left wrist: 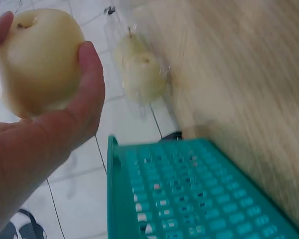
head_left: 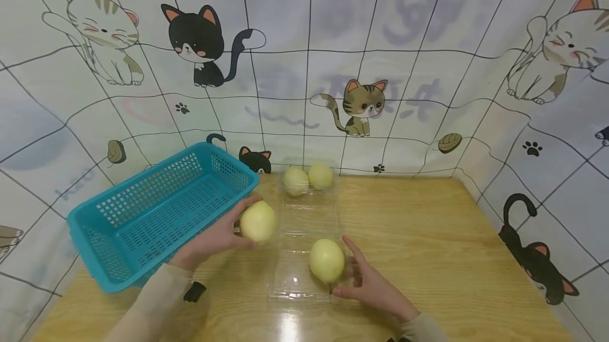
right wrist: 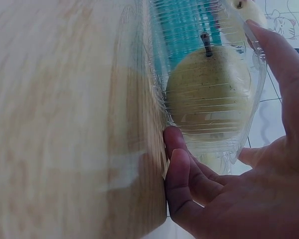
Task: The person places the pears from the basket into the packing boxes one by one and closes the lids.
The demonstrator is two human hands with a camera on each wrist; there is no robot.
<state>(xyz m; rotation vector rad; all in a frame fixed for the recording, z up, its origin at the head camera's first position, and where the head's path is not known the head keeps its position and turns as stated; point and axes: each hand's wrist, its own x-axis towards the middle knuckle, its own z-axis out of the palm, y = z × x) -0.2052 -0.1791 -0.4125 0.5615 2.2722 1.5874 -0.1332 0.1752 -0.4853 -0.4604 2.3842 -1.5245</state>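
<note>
My left hand grips a pale yellow pear between thumb and fingers, in the air between basket and box. Its stem end shows in the left wrist view. An opened clear plastic clamshell box lies on the table. One pear rests at the right of its near half; two more, a left pear and a right pear, sit side by side at its far end. My right hand holds the near half's right side, index and thumb spread along the rim, other fingers curled low by the table.
A blue-green perforated basket stands at the left, nothing visible in it. The wooden table meets a cat-patterned wall covering at the back, and the same covering rises at both sides.
</note>
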